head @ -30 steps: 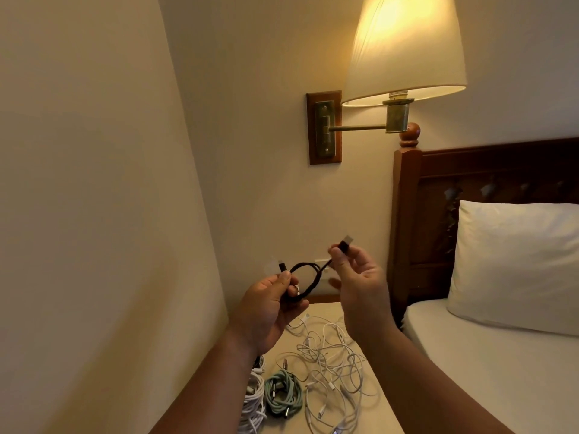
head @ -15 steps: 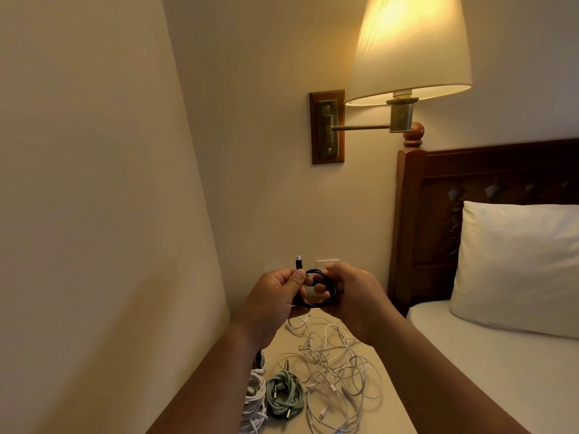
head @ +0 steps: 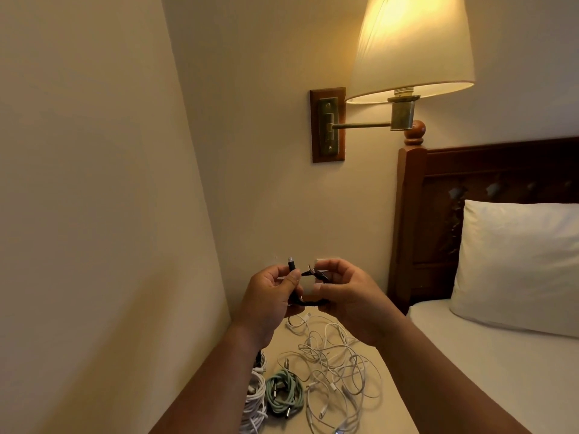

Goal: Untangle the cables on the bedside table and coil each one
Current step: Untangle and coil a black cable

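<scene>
Springing apart is what is being risked at the fingertips. The black cable [head: 310,302] is being wound into a very small loop, and turns that tight are probably being held under tension. Any easing of either pinch could let them pop open before the free end is tucked. A second risk is being posed by the plug [head: 291,264] standing up above the left thumb: if it is snagged by the last turn, the coil could be pulled out of round.

The loop's left side is being pinched by the left hand [head: 269,296], thumb pressed over the strands against curled fingers. Its right side is being pinched by the right hand [head: 351,302], whose fingers are likewise curled in close. Just how the cable's other end is being gripped there cannot be told.

The loop is being held in the air between the two hands, above the far end of the bedside table [head: 393,411] and apart from it. Below, a white tangle [head: 338,377] is lying loose on the top, judged not yet sorted. If the loop is dropped, it could be lost among those strands. Beside the tangle, toward the left wall, a green coil [head: 283,396] and a white coil [head: 253,402] are lying already wound. Farther out, the scene is being lit by a wall lamp [head: 410,48], with a dark headboard [head: 488,170] and a pillow [head: 517,264] at the right.
</scene>
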